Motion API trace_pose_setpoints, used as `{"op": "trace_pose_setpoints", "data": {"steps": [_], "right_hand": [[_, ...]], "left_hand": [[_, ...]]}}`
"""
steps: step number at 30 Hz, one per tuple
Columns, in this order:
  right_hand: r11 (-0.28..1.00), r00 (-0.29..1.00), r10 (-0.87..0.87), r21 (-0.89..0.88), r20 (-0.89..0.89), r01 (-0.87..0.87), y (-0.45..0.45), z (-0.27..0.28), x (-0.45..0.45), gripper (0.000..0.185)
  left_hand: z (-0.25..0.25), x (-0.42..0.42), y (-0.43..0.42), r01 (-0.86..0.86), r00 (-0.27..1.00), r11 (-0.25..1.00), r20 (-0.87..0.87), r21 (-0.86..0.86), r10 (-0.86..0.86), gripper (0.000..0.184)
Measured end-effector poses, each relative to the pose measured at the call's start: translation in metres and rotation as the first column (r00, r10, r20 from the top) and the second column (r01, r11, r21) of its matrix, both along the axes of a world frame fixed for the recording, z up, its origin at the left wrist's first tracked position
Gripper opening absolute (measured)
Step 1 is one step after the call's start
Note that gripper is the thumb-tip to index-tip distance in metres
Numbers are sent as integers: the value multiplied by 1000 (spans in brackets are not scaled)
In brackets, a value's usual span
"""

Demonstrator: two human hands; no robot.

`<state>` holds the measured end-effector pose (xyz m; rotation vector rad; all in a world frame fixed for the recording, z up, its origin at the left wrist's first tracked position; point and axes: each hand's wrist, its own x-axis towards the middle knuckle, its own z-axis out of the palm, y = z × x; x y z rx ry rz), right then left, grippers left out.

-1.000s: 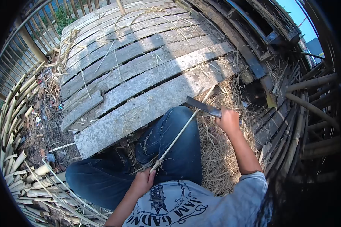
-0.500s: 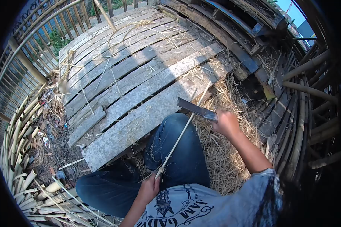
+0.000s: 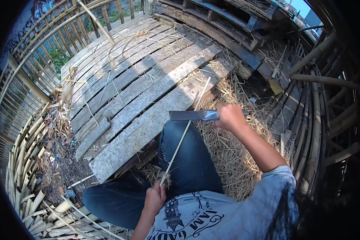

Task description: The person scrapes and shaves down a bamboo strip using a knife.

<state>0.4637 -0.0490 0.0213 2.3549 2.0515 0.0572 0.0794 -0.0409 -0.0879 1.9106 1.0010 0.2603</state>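
A thin bamboo strip [image 3: 178,146] slants from my lap up past my raised knee, its far end over the planks. Low in the view, my left hand [image 3: 155,197] is closed round its near end, where a small tuft of shavings hangs. My right hand [image 3: 231,117] grips the handle of a machete [image 3: 187,115]. The broad blade lies nearly level across the strip just above the knee, pointing left. Whether its edge bites into the strip, I cannot tell.
A slatted wooden platform [image 3: 136,94] spreads ahead of me. Shavings [image 3: 232,172] heap beside my right leg. Cut bamboo poles [image 3: 40,208] pile at the left, more poles [image 3: 317,128] stand along the right. Wooden pallets [image 3: 224,28] are stacked behind, and a bamboo fence [image 3: 32,80] runs left.
The machete has turned from a downward tilt to nearly level and shifted left and slightly down along the strip. My left hand still holds the near end. The view has shifted slightly.
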Motion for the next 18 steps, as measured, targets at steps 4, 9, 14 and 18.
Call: {"op": "trace_pose_setpoints", "data": {"steps": [4, 9, 14, 18], "right_hand": [[941, 960, -280, 205, 28, 269, 4, 14, 0, 19], [991, 991, -129, -36, -24, 128, -1, 17, -27, 20], [877, 905, -425, 248, 1, 411, 13, 20, 23, 21], [986, 984, -165, -50, -69, 162, 10, 15, -17, 22]], "left_hand": [[1, -6, 1, -28, 997, 988, -61, 152, 37, 13], [-5, -4, -3, -27, 998, 984, -56, 175, 37, 11], [0, -9, -1, -86, 995, 970, -20, 227, 93, 10], [-6, -8, 2, -44, 996, 985, -72, 168, 57, 9]]}}
